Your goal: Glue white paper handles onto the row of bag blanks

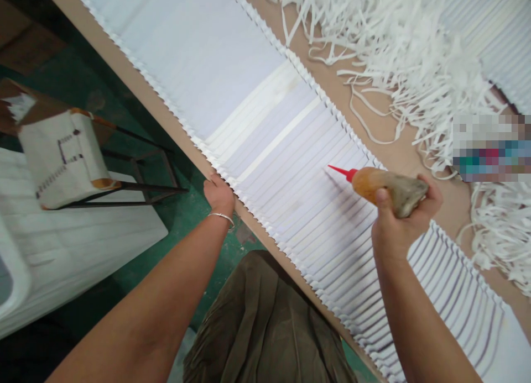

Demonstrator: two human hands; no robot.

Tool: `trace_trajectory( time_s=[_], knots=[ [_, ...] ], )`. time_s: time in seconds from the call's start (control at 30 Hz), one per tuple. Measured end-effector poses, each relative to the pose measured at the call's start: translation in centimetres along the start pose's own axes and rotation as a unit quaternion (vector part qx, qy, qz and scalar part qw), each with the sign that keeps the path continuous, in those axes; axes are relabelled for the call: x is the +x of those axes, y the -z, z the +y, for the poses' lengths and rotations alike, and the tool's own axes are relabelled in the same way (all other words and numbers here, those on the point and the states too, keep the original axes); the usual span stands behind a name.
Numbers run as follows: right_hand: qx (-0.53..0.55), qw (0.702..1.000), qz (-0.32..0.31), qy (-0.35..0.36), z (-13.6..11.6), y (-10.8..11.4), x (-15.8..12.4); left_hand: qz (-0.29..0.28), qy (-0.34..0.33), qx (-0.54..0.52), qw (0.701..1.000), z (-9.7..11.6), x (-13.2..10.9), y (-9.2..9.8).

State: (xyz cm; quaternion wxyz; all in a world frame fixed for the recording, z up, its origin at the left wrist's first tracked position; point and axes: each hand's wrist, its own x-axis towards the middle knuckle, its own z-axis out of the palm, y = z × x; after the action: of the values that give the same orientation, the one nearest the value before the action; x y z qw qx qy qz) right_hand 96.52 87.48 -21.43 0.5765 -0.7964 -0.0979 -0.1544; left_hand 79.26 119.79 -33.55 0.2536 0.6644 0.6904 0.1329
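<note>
Across the brown surface (454, 206), a long row of overlapping white sheets (290, 187) is running diagonally, directly under the hands. Laying-out is looking done: edges are stepping along most of the row, with a broad plain stretch at upper left. Bottle work is seemingly under way, but no drop or bead is clearly showing, so how much is covered or left, cannot tell. Loose white strips (394, 57) are lying tangled beyond the row; whether they are belonging to it, cannot tell.

Right hand (400, 225) is gripping a stained bottle (385, 187), fingers wrapping its wide end, thumb lying along the near side. Bottle is tilting over the row, red nozzle (344, 172) pointing left, its tip hanging close above the sheets; contact unclear. Right forearm is reaching up from lower right, across the row.

Left arm is stretching from lower left, hand palm-down. Left hand (219, 195) is resting at the near edge of the row, fingers bending over the surface's rim; whether it is pinching sheets, cannot tell.
</note>
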Motion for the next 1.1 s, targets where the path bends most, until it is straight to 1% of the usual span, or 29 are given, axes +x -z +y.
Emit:
trace_trajectory(
  time_s=[0.03, 0.07, 0.13, 0.2, 0.3, 0.4, 0.63, 0.73, 0.9, 1.1],
  knots=[
    [0.028, 0.999, 0.021, -0.033, 0.8, -0.4, 1.8, 0.007, -0.001, 0.002, 1.000, 0.0, 0.0, 0.1],
    [0.071, 0.995, 0.029, -0.070, 1.6, -0.9, 3.5, 0.013, -0.003, 0.004, 1.000, 0.0, -0.1, 0.1],
    [0.143, 0.981, 0.026, -0.130, 3.2, -1.9, 6.4, 0.013, -0.005, 0.008, 1.000, 0.0, 0.0, 0.1],
    [0.165, 0.973, 0.019, -0.159, 4.5, -2.8, 8.4, 0.012, -0.003, 0.013, 1.000, -0.1, 0.1, 0.1],
    [0.152, 0.973, 0.019, -0.174, 5.9, -3.8, 10.0, 0.013, -0.001, 0.014, 1.000, -0.2, 0.2, 0.0],
    [0.150, 0.971, 0.025, -0.183, 6.8, -4.3, 10.5, 0.012, -0.004, 0.011, 1.000, -0.1, 0.0, 0.1],
    [0.155, 0.970, 0.034, -0.186, 7.7, -5.0, 10.6, 0.007, -0.003, 0.013, 1.000, 0.4, -0.3, 0.6],
    [0.148, 0.972, 0.014, -0.180, 7.3, -4.8, 9.9, 0.011, 0.000, 0.013, 1.000, 0.2, -0.1, 0.4],
    [0.126, 0.977, -0.015, -0.170, 5.7, -4.1, 7.8, 0.007, 0.002, 0.008, 1.000, -0.2, 0.0, 0.1],
    [0.123, 0.978, -0.036, -0.165, 4.3, -3.4, 4.3, 0.009, 0.003, 0.007, 1.000, -0.2, 0.0, -0.1]
  ],
)
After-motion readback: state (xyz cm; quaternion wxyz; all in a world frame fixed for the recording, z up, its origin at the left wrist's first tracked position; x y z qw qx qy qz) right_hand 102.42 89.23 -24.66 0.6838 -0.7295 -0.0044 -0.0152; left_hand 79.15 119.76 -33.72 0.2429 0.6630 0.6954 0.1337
